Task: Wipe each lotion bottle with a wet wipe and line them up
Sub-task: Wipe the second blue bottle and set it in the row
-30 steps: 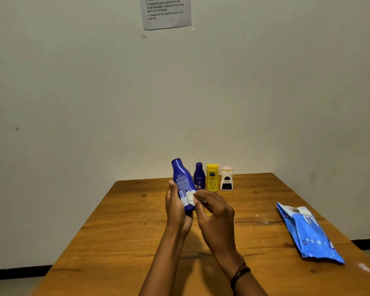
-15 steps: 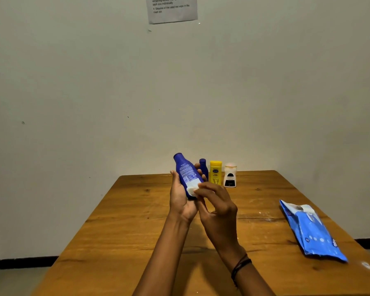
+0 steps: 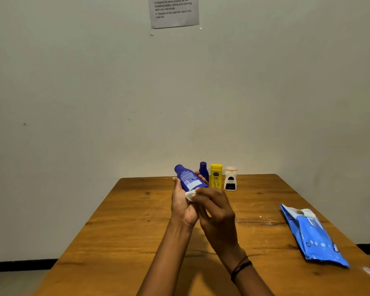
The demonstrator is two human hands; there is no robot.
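While the large blue lotion bottle is held above the wooden counter, tilted with its cap up and to the left, it is clasped around its lower part by the left hand. A small white wet wipe is pinched by the fingertips of the right hand and pressed against the bottle's base, so both grips are closed, one on the bottle and one on the wipe. At the far edge of the counter, against the wall, three bottles are stood upright in a row: a small dark blue bottle, partly hidden behind the held one, a yellow bottle just beside it, and a white bottle at the right end. A blue pack of wipes is laid flat well apart on the right side. A printed sheet is fixed to the wall above.
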